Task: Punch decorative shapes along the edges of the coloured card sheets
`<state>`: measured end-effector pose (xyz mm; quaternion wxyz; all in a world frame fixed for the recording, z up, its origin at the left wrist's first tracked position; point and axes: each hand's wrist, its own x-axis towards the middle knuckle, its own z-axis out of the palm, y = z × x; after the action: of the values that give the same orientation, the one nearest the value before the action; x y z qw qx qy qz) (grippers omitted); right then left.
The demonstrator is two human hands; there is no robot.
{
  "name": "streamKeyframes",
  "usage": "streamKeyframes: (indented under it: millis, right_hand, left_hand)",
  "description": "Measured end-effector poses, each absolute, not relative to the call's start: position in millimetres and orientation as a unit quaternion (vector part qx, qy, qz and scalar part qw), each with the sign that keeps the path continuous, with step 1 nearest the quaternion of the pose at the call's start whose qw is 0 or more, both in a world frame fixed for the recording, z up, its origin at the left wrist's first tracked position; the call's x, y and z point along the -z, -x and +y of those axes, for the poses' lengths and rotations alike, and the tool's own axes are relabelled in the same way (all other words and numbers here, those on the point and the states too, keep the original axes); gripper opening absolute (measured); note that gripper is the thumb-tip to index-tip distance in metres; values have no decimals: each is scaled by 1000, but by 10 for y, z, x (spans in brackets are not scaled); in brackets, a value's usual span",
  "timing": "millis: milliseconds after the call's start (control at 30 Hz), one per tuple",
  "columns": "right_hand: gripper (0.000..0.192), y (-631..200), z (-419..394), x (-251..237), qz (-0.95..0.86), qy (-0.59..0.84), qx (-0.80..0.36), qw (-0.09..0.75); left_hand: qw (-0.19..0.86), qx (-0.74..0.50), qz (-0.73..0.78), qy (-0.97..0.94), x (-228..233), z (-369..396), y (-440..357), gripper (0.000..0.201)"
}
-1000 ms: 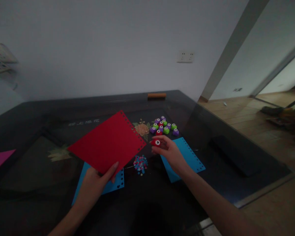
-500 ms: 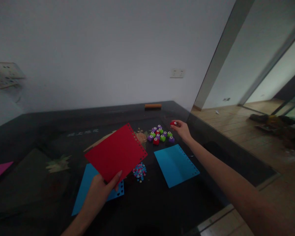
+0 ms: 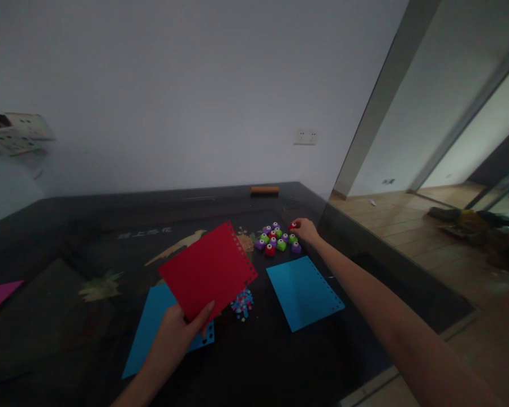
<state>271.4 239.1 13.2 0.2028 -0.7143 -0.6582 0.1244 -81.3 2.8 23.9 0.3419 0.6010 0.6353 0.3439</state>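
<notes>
My left hand (image 3: pixel 181 327) pinches a red sheet of paper (image 3: pixel 207 271) by its lower edge, thumb on top. Small punched holes run along that sheet's right side. At the back right of a cluster of small craft punches (image 3: pixel 272 241) in red, green and purple, my right hand (image 3: pixel 306 229) has its fingers closed on a red craft punch (image 3: pixel 293 226). Whether this punch rests on the table cannot be seen. Below the red sheet lies a blue sheet (image 3: pixel 146 328), partly covered. A second blue sheet (image 3: pixel 303 294), with holes along its right edge, lies in front of the cluster.
A pile of punched paper bits (image 3: pixel 242 304) lies between the blue sheets. The dark glossy table (image 3: pixel 263 362) also bears a pink sheet (image 3: pixel 0 295) at far left and an orange-brown roll (image 3: pixel 265 190) near the wall. A wall socket (image 3: pixel 305 137) is above.
My right hand has moved slightly left and down, bringing the red craft punch to the cluster's edge. The red sheet in my left hand has shifted a little right and down.
</notes>
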Motion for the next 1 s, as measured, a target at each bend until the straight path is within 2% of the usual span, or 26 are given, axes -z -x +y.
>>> streamKeyframes:
  millis: [133,400,1000]
  right_hand:
    - [30,-2647,2439,-146,-673,713,-139,141]
    - [31,-2629,2505,-218,-683,704,-176,82]
    - [27,-2670,2454,-201,-696,687,-173,118]
  left_hand:
    - [351,-340,627,-607,-248,21,806,49]
    - [355,-334,627,-608,-259,20,809,49]
    - [364,-334,620,-610,-351,5,789,46]
